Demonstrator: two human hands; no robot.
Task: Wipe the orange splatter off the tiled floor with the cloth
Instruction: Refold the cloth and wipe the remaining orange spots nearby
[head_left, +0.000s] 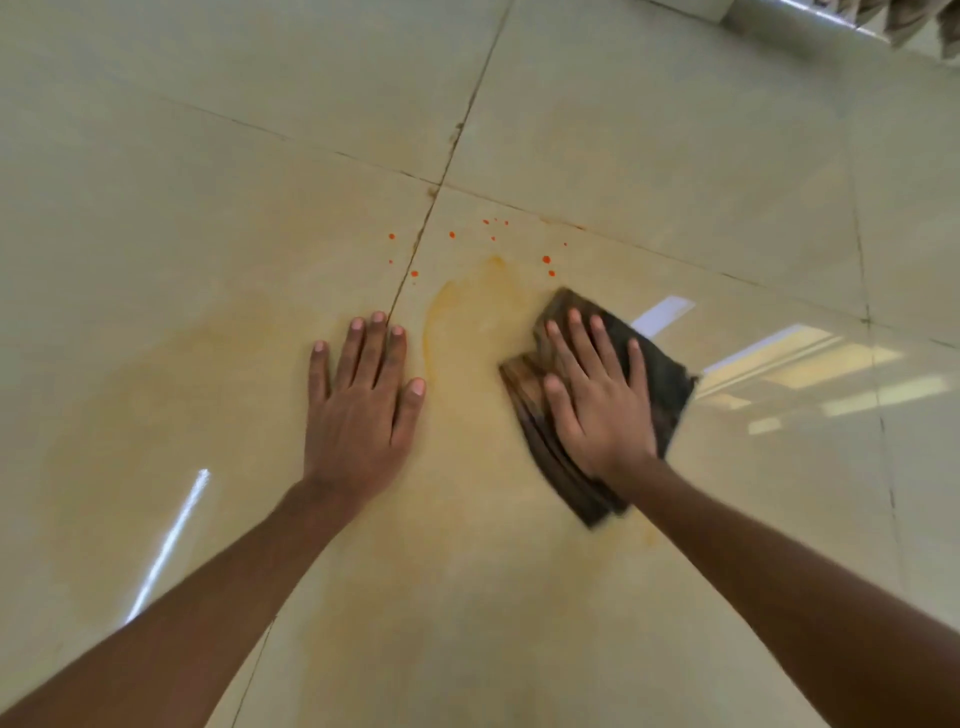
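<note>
I see the right hand (597, 400) pressing flat on the folded brown cloth (662, 374), fingers straight and spread, below and right of the grout crossing (435, 188). The left hand (358, 410) lies flat on the tiled floor (208, 218) below that crossing, fingers straight, gripping nothing. Dots of orange splatter (546, 259) sit just below the crossing.

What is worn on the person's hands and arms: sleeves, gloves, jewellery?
Nothing visible. The left hand and right hand have no gloves or rings; the fingernails are short and unpainted. The left forearm and right forearm are bare, with no sleeve, watch or bracelet.
</note>
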